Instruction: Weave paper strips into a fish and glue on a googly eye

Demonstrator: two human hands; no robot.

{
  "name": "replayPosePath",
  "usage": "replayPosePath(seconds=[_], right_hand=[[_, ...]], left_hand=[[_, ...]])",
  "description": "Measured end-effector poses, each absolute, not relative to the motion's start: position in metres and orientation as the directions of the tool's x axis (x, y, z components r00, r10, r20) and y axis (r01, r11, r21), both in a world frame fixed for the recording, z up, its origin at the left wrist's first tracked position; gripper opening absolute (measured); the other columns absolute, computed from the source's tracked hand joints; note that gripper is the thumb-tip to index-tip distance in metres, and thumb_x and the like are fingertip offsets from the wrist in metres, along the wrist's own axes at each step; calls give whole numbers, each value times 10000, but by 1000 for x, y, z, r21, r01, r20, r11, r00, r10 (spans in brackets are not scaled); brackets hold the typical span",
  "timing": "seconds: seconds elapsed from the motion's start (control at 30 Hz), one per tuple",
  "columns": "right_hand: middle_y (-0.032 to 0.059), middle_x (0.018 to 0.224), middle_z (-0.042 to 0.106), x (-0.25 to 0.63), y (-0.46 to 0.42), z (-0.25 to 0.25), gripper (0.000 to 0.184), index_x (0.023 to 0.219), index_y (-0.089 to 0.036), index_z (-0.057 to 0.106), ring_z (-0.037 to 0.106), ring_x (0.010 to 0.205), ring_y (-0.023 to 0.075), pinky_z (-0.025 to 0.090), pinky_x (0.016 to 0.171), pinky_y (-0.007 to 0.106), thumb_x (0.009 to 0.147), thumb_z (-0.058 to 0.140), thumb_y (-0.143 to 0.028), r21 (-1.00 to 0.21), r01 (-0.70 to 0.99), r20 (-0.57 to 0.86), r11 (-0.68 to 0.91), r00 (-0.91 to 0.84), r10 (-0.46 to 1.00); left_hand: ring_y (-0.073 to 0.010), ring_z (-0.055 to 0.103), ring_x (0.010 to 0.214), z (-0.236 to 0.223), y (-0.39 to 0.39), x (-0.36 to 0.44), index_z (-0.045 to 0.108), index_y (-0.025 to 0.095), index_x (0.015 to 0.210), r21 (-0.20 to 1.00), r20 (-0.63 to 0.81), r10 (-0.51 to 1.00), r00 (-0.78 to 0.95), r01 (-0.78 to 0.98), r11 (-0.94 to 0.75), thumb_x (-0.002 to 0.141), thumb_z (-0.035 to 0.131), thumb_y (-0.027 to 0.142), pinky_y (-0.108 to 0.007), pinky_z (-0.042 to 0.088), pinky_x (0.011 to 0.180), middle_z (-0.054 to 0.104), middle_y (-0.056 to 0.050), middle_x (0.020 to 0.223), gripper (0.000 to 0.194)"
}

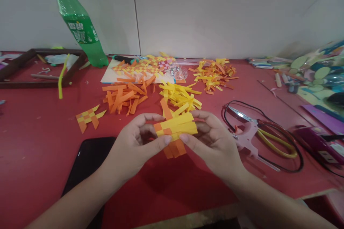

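Observation:
Between my two hands, above the red table's front part, is a partly woven piece of yellow and orange paper strips (178,125). Its left side shows a small checker pattern, and loose strip ends stick out at the right, top and bottom. My left hand (142,136) pinches the woven left side, thumb in front. My right hand (212,136) pinches the yellow strips at the right, its thumb tip close to the left one. Fingers behind the paper are partly hidden. Just beyond lie a pile of yellow strips (185,97) and a pile of orange strips (125,96).
A woven paper fish (90,116) and a black phone (88,157) lie left. Scissors (242,114), a pink glue gun (248,136) and its cable are right. Behind stand a green bottle (80,25), a dark frame (29,85) and mixed strip scraps (213,73).

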State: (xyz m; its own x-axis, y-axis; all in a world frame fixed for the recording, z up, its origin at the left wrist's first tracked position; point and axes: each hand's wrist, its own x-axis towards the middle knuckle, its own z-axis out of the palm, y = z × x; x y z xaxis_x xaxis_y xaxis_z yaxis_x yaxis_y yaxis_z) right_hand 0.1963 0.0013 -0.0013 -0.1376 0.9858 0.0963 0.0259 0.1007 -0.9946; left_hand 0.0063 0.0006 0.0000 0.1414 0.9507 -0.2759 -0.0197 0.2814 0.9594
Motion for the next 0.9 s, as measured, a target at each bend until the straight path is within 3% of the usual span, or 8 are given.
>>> replayPosePath(seconds=[0.33,0.57,0.7,0.9], right_hand=[[-14,826,783,194,-3,0,340,1065,-250,524,751,728,121,601,640,181,795,725,-201,-998,18,61,65,-166,984],[-36,800,772,195,-1,0,386,1091,-269,523,736,692,105,594,632,172,785,758,-253,-998,-49,38,32,-123,992],[-56,750,753,196,-1,1,413,1116,-272,521,724,664,96,585,611,157,782,761,-240,-998,-33,49,47,-81,995],[-28,794,759,197,-3,1,394,1131,-261,503,732,714,114,595,637,185,807,723,-217,-997,21,72,76,-174,982]], left_hand=[[-70,550,608,3,0,4,573,229,971,950,-261,934,245,-105,293,758,777,245,-151,441,541,644,56,763,295],[-94,651,786,2,0,6,569,220,905,941,-184,945,270,-228,248,799,770,254,-169,521,697,703,40,837,230],[-119,688,873,-2,1,5,664,238,1009,948,-170,937,306,-210,241,836,738,336,-194,531,782,750,12,926,212],[-201,713,1001,-1,2,4,767,234,1026,950,-239,890,389,-93,296,817,754,333,-270,544,887,791,-30,1014,231]])
